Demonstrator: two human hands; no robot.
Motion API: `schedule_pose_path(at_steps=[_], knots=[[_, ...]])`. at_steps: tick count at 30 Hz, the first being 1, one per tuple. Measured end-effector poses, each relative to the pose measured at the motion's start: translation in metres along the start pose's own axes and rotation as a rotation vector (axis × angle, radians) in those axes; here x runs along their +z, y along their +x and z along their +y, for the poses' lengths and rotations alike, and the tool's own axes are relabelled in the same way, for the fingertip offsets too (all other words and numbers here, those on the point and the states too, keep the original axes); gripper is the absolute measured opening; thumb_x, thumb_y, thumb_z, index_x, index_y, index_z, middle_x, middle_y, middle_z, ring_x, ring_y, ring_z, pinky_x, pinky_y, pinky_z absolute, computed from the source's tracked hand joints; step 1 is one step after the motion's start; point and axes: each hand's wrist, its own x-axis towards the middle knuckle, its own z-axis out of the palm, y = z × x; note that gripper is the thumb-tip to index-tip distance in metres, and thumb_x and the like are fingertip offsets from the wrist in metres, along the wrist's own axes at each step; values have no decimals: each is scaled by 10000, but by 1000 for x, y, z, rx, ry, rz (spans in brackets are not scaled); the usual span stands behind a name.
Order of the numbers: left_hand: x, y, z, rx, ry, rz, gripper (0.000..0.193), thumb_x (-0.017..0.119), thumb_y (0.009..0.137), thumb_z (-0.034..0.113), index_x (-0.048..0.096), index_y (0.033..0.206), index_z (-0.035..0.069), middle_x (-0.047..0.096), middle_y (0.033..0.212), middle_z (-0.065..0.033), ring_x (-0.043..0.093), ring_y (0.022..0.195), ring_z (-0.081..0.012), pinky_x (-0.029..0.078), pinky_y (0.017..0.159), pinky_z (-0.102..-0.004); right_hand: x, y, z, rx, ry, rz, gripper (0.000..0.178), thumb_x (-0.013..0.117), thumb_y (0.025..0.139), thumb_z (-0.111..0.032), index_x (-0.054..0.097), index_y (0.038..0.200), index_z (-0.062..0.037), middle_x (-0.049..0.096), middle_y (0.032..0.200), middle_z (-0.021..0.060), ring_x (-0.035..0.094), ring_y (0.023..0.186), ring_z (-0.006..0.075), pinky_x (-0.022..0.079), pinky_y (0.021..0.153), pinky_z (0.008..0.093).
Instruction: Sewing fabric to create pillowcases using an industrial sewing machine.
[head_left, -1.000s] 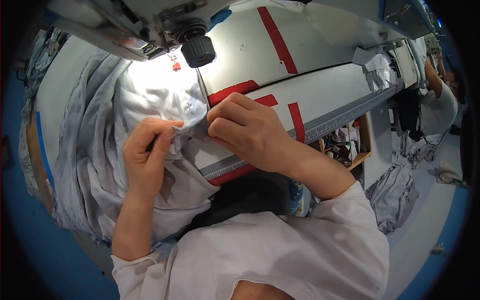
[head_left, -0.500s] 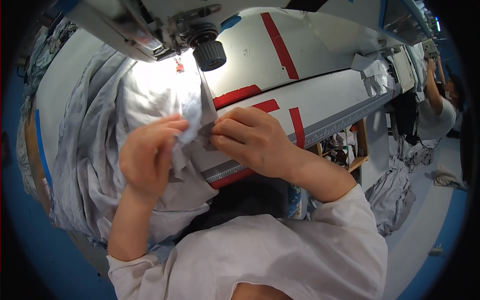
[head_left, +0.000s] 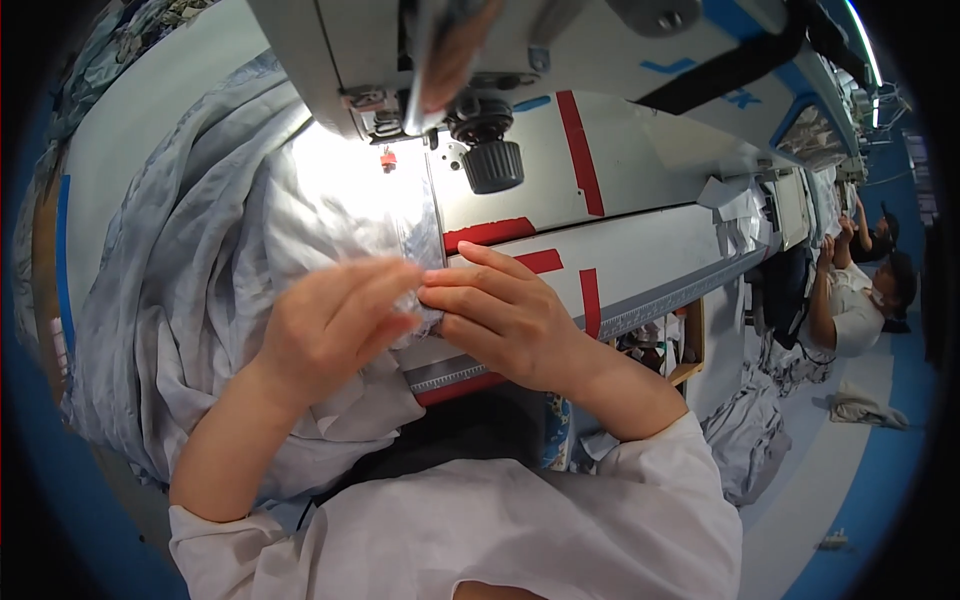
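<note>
Pale grey fabric [head_left: 200,290] lies in loose folds across the left of the sewing table and runs up under the sewing machine [head_left: 350,60]. A small red piece [head_left: 388,158] shows by the brightly lit needle area. My left hand [head_left: 335,325], slightly blurred, has its bent fingers closed on the fabric's right edge. Facing it, my right hand [head_left: 515,325] pinches the same edge, its index finger lifted away from the others. The fingertips of both hands nearly meet, and the bit of cloth between them is mostly hidden.
Red tape strips [head_left: 580,150] mark the machine bed, and a ruler strip [head_left: 640,310] follows the table's front edge. Paper scraps [head_left: 735,215] sit at the right end. Beyond are a wooden drawer [head_left: 690,340], heaped cloth [head_left: 745,430] and co-workers [head_left: 850,300].
The view has shifted, showing more of the machine and co-workers. My left hand has come closer to my right hand. My right fingers, curled tightly before, are now more stretched out.
</note>
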Motion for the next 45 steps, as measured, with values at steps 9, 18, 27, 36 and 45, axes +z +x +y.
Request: schedule_pose_path(at_steps=[9, 18, 27, 36, 45], knots=[[-6, 10, -6, -27, 213, -114, 381, 675, 711, 144, 633, 1079, 54, 604, 1150, -26, 532, 1044, -194, 419, 878, -348, -6, 5, 1, -5, -10, -3, 118, 664, 669, -74, 573, 733, -35, 635, 937, 77, 633, 948, 221, 494, 907, 423], [-7, 8, -25, -28, 173, -120, 385, 675, 704, 137, 639, 1082, 76, 601, 1169, 0, 520, 1077, -198, 413, 913, -357, -9, 16, 15, -34, 25, -81, 114, 662, 661, -80, 580, 732, -45, 646, 953, 69, 633, 942, 212, 512, 859, 386], [-28, -25, -21, -307, 547, -203, 553, 713, 718, 290, 566, 1213, 92, 435, 1359, -191, 379, 1282, -379, 300, 1040, -488, -3, 17, 27, -29, 54, -45, 107, 650, 656, -60, 563, 705, -25, 650, 900, 81, 644, 892, 225, 545, 770, 341], [-112, -56, -117, -887, 570, 133, 381, 613, 874, 237, 545, 1209, 69, 619, 1113, -181, 604, 998, -354, 459, 871, -380, -1, 21, 28, -70, 24, -4, 115, 645, 641, -68, 569, 724, -41, 639, 880, 63, 642, 882, 207, 544, 736, 300], [-40, 27, 7, -59, -56, -229, 483, 714, 728, 179, 572, 1160, 17, 586, 1118, -102, 575, 1007, -270, 458, 867, -359, -1, 16, 22, -62, -8, 12, 114, 646, 665, -89, 571, 744, -57, 638, 903, 36, 637, 886, 187, 527, 723, 273]])
